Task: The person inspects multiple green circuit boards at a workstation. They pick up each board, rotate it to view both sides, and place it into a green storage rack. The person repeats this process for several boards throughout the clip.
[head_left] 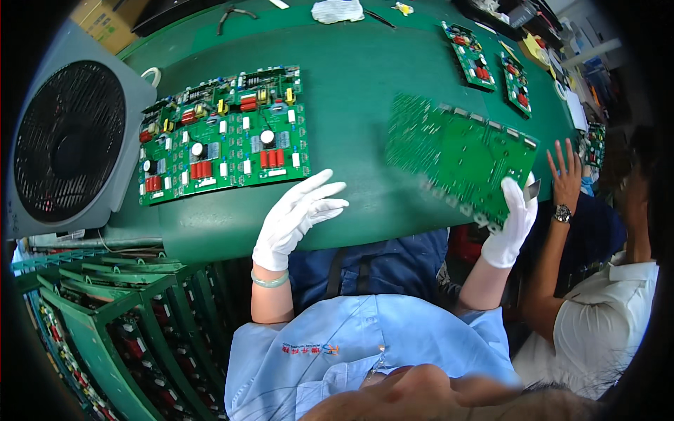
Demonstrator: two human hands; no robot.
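My right hand (517,223), in a white glove, grips the right end of a green circuit board (474,158). The board is raised above the green table and tilted, its solder side facing up; its left end is smeared by motion. A small metallic piece (535,188) shows beside my right fingers; I cannot make out what it is. In a matching glove, my left hand (298,214) hovers over the table's front edge, fingers spread and holding nothing. Beyond it lies a group of joined circuit boards (232,156), component side up, with red, white and yellow parts.
A grey fan (130,105) stands at the left. Below it, green racks (119,323) hold several boards. Two circuit boards (469,56) (516,83) lie at the far right. A co-worker's hand (566,179) is raised close to my right hand. Pliers (232,15) and a cloth (337,10) lie at the back.
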